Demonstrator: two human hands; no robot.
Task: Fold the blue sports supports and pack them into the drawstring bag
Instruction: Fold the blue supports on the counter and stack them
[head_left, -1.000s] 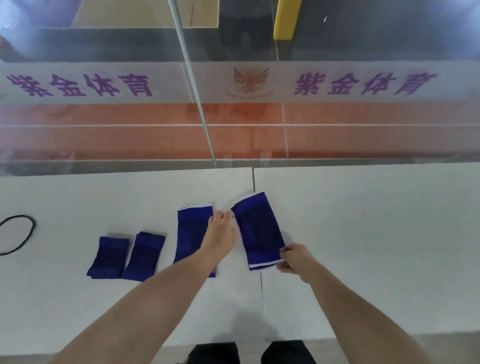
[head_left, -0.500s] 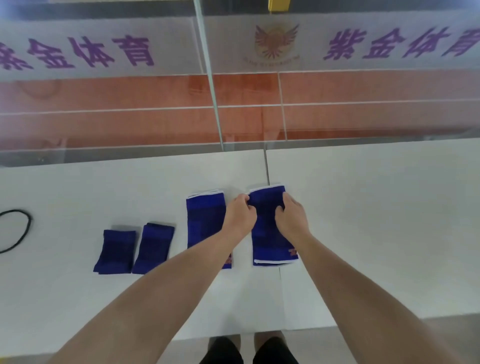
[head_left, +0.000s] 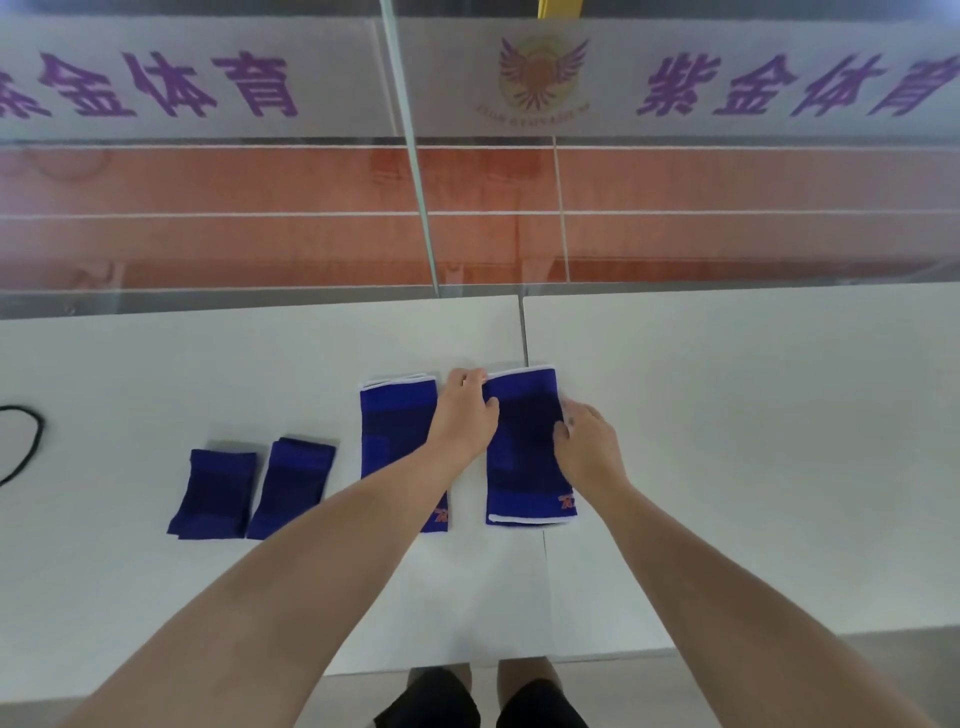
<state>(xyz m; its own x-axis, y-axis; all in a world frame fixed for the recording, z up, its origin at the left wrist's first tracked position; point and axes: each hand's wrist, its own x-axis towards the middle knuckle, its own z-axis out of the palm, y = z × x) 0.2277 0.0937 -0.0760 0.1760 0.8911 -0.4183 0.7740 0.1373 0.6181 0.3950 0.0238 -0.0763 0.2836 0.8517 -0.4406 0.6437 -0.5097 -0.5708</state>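
Standing at a white table (head_left: 727, 415), a person holds a blue sports support (head_left: 524, 457) by its two long sides. The left hand (head_left: 465, 415) curls its fingers over the support's left edge close to the far corner. The right hand (head_left: 587, 447) curls its fingers onto the right edge about halfway along. The support lies flat and unfolded, running lengthwise away from the person, over the seam (head_left: 521, 327) where two table tops meet. It is deep blue with a darker band across the middle. Thin white trim runs along the far and near ends, and there is a small orange mark at the near right corner.

Just to its left, across a narrow strip of bare table, lies a second long support (head_left: 397, 431). It has the same colours and also lies flat, with its near right part hidden under the left forearm. Further left, two shorter blue pieces sit side by side and close together: the left folded support (head_left: 213, 493) and the right folded support (head_left: 293, 486). A black cord loop (head_left: 28, 447) lies at the left edge of the view, partly cut off.

Behind the table stands a glass panel (head_left: 208, 234) bearing purple characters and a winged emblem (head_left: 540, 73). Through it shows an orange court floor (head_left: 727, 182) crossed by white lines.
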